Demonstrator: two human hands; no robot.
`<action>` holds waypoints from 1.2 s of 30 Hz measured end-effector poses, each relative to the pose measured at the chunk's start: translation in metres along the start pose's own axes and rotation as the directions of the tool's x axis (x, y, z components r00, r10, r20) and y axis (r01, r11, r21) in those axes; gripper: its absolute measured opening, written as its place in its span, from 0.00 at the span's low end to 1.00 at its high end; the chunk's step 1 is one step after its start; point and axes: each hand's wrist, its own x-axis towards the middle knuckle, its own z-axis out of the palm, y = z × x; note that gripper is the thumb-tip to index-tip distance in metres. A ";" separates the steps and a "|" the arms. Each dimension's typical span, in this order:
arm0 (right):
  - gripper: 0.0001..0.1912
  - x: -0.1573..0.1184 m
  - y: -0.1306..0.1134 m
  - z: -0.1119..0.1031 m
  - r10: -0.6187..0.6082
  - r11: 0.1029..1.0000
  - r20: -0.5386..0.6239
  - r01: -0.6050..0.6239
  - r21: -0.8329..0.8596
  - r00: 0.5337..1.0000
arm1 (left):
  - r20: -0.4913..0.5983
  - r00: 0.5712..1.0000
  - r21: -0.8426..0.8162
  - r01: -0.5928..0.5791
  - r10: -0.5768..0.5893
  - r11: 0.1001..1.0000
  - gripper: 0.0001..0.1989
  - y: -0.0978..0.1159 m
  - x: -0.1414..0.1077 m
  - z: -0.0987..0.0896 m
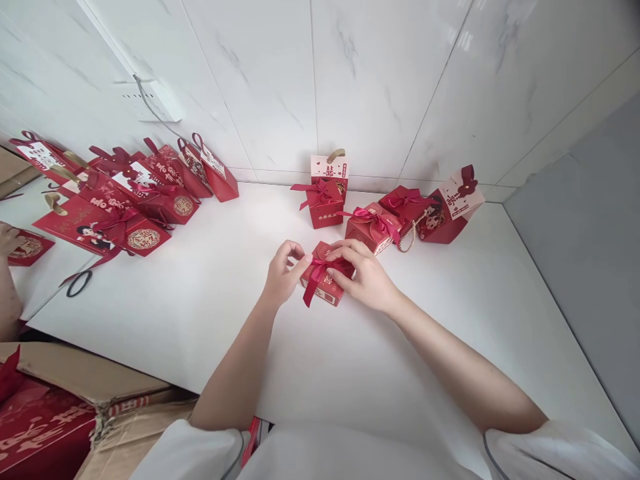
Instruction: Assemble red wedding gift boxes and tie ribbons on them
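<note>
A small red gift box (325, 291) with gold print rests on the white table in front of me, a dark pink ribbon bow (320, 267) tied across its top. My left hand (286, 272) is at the box's left side, thumb and fingers closed at the left part of the bow. My right hand (364, 275) reaches over the box from the right, its curled fingers and thumb on the right part of the bow. Just behind stand another bowed red box (367, 230) and a taller one (327, 205).
Red gift boxes (145, 237) crowd the back left, near a black ring-like item (79, 284). Another person's hand (7, 240) touches a red box at the far left. An open carton (75, 370) is at lower left. Tiled wall behind; grey panel right.
</note>
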 end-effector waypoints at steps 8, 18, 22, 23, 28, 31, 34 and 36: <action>0.06 0.003 -0.003 -0.017 0.051 0.998 0.095 -0.047 -0.052 0.994 | 0.530 0.786 0.296 0.180 -0.318 0.938 0.17 -0.008 0.003 -0.047; 0.04 0.002 0.009 -0.005 0.068 0.993 -0.020 -0.069 -0.095 0.997 | 0.247 0.946 0.188 0.166 -0.210 0.968 0.23 0.004 -0.005 -0.014; 0.04 0.002 0.011 -0.002 0.036 0.996 -0.050 -0.040 -0.076 0.998 | 0.368 0.899 0.139 0.200 -0.238 0.970 0.23 0.003 -0.006 -0.008; 0.04 0.002 0.011 -0.001 0.028 0.996 -0.052 -0.032 -0.078 0.998 | 0.382 0.896 0.119 0.196 -0.227 0.973 0.22 0.004 -0.006 -0.008; 0.04 0.001 0.011 0.002 0.062 0.994 -0.037 -0.065 -0.091 0.997 | 0.425 0.887 0.058 0.171 -0.179 0.984 0.19 0.007 -0.005 -0.009; 0.04 0.001 0.012 0.001 0.089 0.991 -0.036 -0.092 -0.101 0.995 | 0.451 0.874 0.061 0.171 -0.180 0.983 0.18 0.007 -0.004 -0.011; 0.05 0.000 0.012 0.002 0.103 0.989 -0.031 -0.106 -0.102 0.994 | 0.466 0.865 0.081 0.169 -0.188 0.982 0.17 0.007 -0.003 -0.015; 0.05 0.000 0.011 0.003 0.113 0.989 -0.031 -0.115 -0.092 0.993 | 0.473 0.858 0.105 0.171 -0.201 0.980 0.17 0.007 -0.002 -0.017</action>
